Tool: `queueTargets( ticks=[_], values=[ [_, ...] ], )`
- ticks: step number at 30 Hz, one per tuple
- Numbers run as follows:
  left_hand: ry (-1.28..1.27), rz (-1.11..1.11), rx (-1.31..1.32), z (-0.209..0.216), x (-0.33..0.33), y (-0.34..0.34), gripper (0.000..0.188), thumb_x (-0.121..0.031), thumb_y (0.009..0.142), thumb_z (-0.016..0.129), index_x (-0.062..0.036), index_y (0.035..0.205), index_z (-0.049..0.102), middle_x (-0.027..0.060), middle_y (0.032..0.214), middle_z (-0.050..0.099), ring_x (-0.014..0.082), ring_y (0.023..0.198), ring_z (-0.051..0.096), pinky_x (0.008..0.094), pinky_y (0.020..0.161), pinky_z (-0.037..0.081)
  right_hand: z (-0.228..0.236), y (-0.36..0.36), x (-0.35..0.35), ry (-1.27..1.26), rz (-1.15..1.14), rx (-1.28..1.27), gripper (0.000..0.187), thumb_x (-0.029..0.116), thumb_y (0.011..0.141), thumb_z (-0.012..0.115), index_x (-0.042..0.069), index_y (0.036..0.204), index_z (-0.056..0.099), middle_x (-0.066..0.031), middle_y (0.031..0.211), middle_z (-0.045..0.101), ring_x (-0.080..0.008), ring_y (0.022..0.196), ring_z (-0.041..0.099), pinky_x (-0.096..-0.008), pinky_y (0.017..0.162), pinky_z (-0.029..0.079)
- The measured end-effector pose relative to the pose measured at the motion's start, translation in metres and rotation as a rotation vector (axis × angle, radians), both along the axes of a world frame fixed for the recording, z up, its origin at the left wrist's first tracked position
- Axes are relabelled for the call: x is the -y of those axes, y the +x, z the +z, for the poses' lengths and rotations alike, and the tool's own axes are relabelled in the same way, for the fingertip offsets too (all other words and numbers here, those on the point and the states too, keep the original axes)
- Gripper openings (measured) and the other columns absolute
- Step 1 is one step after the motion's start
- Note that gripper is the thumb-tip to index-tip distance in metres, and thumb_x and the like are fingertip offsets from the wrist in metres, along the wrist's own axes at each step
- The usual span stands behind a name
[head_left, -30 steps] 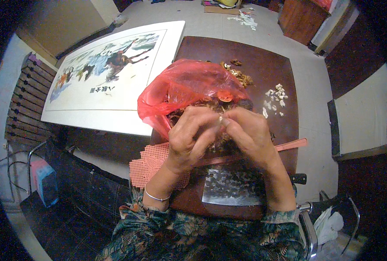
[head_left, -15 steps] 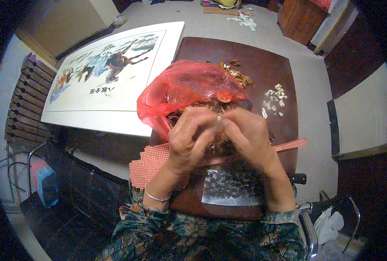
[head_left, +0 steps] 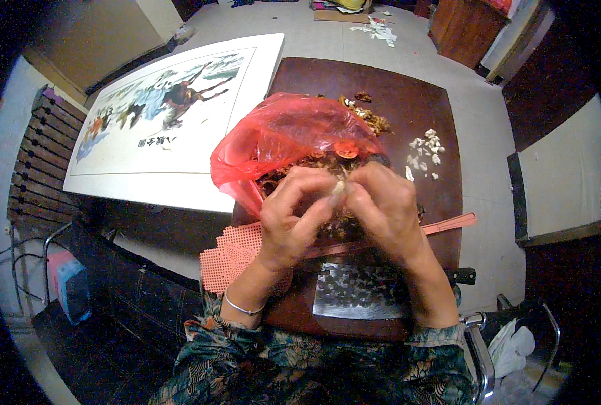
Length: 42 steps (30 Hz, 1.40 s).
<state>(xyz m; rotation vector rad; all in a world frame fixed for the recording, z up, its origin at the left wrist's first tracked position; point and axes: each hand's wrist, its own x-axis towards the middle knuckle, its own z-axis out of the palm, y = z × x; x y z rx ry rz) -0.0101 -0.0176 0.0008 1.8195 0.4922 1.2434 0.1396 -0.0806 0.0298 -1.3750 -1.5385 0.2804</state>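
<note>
A small pale piece [head_left: 339,191] is pinched between the fingertips of both hands, just on the near side of the red plastic bag [head_left: 294,138]. It is too small for its kind, long axis or heading to be made out. The left hand [head_left: 290,216] is curled nearly closed, thumb and forefinger meeting on the piece from the left. The right hand [head_left: 385,209] is likewise curled, its fingertips meeting the piece from the right; the two hands touch at the fingertips.

The bag lies open on a dark wooden table [head_left: 408,94], its mouth toward the hands, with brown husks showing inside. Beyond the bag, to its right, sits a heap of brown shells [head_left: 368,118], and farther right a scatter of white peeled pieces [head_left: 427,150]. On the near side of the bag, under the wrists, lies a cleaver [head_left: 361,290], blade flat, its black handle to the right. Left of the cleaver lies an orange mesh mat [head_left: 229,260]. Left of the bag a large painted picture board [head_left: 159,121] rests flat.
</note>
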Motion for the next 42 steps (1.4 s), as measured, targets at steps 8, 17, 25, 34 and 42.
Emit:
queueTargets(
  ticks=[8,17,25,34,42],
  values=[
    [-0.785,-0.144,0.202,0.008,0.007,0.003,0.015,-0.004,0.085,0.06,-0.0001,0.1,0.06,0.0037,0.082,0.062,0.0076,0.062,0.055,0.0187,0.055,0.044,0.003,0.005,0.001,-0.009,-0.025,0.004,0.006,0.006,0.081,0.057,0.0,0.08,0.058,-0.0154,0.073,0.06,-0.0322,0.065,0.061,-0.0395,0.059,0.048],
    [-0.927,-0.283,0.319,0.002,0.001,0.003,0.015,-0.01,0.09,0.056,0.0015,0.1,0.056,0.0099,0.082,0.063,0.0095,0.053,0.051,0.0186,0.044,0.036,-0.002,0.01,-0.005,0.099,0.015,-0.059,0.009,0.007,0.083,0.057,-0.001,0.083,0.061,-0.0135,0.073,0.059,-0.0266,0.066,0.061,-0.0353,0.061,0.048],
    [-0.993,-0.326,0.373,-0.002,0.003,-0.001,0.014,-0.012,0.091,0.054,0.0002,0.099,0.055,0.0097,0.081,0.061,0.0111,0.053,0.052,0.0183,0.043,0.038,-0.003,0.002,-0.005,0.028,0.116,-0.132,0.009,0.005,0.081,0.061,-0.002,0.087,0.063,-0.0134,0.078,0.061,-0.0246,0.069,0.061,-0.0332,0.061,0.048],
    [-0.758,-0.15,0.254,0.007,0.006,0.003,0.012,-0.009,0.088,0.058,0.0001,0.096,0.057,0.0054,0.083,0.059,0.0081,0.058,0.051,0.019,0.051,0.041,0.003,0.004,-0.002,-0.086,0.139,-0.167,0.01,0.004,0.081,0.063,-0.002,0.088,0.063,-0.0137,0.078,0.061,-0.0248,0.071,0.062,-0.0319,0.062,0.048],
    [-0.724,-0.139,0.237,0.005,0.009,0.004,0.011,-0.008,0.089,0.059,-0.0003,0.097,0.058,0.0031,0.081,0.06,0.0058,0.06,0.051,0.0185,0.053,0.041,-0.002,0.001,-0.001,-0.105,0.09,-0.166,0.008,0.005,0.082,0.061,-0.002,0.085,0.061,-0.0141,0.078,0.061,-0.0263,0.071,0.062,-0.0339,0.063,0.048]
  ],
)
